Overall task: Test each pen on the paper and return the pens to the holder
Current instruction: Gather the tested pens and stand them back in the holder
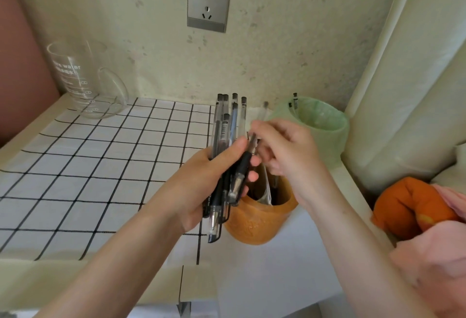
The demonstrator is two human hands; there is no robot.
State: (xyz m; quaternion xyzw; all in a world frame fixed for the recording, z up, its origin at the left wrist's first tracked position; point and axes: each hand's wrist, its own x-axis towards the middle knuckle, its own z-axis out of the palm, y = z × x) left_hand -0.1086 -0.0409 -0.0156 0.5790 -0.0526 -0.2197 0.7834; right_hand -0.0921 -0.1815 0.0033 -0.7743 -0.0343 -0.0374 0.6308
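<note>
**One pen pinched beside a gripped bundle, over the holder**

Nearest, white paper (252,280) is laid on the surface, with the orange holder (257,224) stood at its far end. Just above the holder, a bundle of pens (227,141) is clamped in the curled fingers of the left hand (201,186), tips down. Beside it, a clear pen (261,116) is pinched by the right hand (285,151), its long axis tilted toward the wall.

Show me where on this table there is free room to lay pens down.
The widest bare patch is the checked cloth, between the glass jug at the back and the left hand gripping the pen bundle. The white paper in front of the orange holder is also free. Crowded: the right rear, where the right hand pinches one pen beside the green-lined bin.
</note>
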